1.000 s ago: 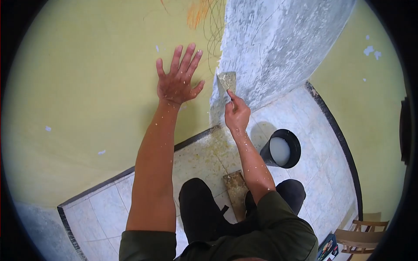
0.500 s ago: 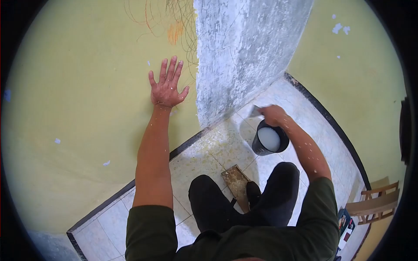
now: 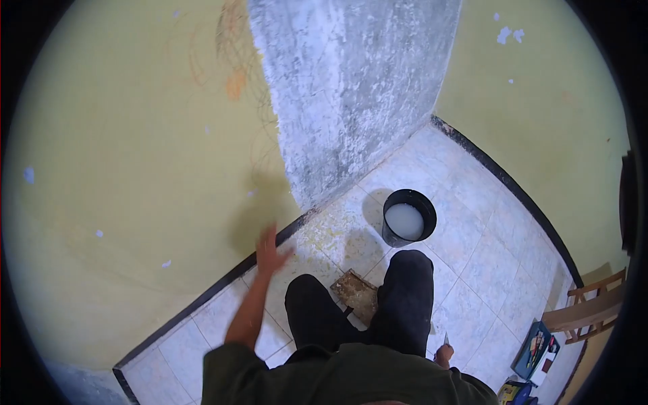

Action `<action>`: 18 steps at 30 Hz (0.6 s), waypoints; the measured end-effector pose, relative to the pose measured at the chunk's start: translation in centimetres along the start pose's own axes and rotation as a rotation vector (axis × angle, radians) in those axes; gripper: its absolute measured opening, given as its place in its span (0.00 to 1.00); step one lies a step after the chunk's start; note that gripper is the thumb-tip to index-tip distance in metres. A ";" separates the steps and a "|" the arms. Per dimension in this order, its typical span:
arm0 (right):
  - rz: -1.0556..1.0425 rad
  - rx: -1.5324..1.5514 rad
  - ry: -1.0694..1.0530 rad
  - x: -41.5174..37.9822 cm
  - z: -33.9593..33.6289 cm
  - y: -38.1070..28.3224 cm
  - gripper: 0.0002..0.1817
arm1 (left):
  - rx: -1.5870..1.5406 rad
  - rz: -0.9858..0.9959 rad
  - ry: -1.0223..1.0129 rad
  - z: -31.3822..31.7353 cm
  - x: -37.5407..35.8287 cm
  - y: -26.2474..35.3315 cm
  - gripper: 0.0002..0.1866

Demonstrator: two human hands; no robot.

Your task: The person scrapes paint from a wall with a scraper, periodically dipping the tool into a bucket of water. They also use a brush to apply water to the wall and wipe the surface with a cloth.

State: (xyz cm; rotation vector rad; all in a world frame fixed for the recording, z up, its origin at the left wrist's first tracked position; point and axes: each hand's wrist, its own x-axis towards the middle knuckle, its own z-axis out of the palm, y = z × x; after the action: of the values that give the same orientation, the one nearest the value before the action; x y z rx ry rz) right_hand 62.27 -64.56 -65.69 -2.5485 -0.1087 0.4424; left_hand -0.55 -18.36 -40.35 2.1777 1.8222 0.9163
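Note:
My left hand (image 3: 268, 254) is off the yellow wall (image 3: 121, 169), blurred, fingers apart, holding nothing, low near the black skirting. My right hand (image 3: 444, 352) is down by my right hip, mostly hidden behind my shirt, and a thin blade of the scraper (image 3: 446, 338) sticks up from it. A black bucket (image 3: 408, 217) with milky liquid stands on the tiled floor in front of my legs. A dirty flat board (image 3: 356, 291) lies between my feet. The scraped grey patch of wall (image 3: 344, 88) rises ahead.
Paint flakes litter the tiles (image 3: 466, 229) by the wall base. A wooden chair (image 3: 594, 305) stands at the right edge, and a blue box of tools (image 3: 536, 347) lies on the floor beside it. Orange and dark scribbles (image 3: 233, 61) mark the yellow wall.
My left hand came off the wall and dropped toward the floor. My right hand moved from the bucket down and back to my right side. The view has shifted away from the wall.

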 end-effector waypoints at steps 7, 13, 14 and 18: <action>-0.279 0.344 -0.032 1.9 3.3 -24.6 0.26 | -0.804 -1.057 -0.554 0.3 -19.9 4.0 0.59; -1.058 0.171 -0.515 -12.1 2.6 -63.5 0.21 | -0.952 -0.442 -1.001 -5.9 -7.2 14.8 0.36; -1.235 0.094 -0.537 -15.8 1.2 -67.7 0.22 | -0.982 -0.201 -1.058 -6.4 -5.3 19.5 0.35; -1.796 -0.098 -0.455 -28.3 -1.3 -79.1 0.20 | -1.649 -0.184 -1.094 -9.3 -2.2 38.0 0.52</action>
State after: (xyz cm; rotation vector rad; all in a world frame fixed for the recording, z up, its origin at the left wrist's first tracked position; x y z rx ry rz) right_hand 37.04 -2.87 -14.51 -1.4100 -2.2360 0.1957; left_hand 26.06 -32.16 -15.17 0.9174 0.2931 0.5226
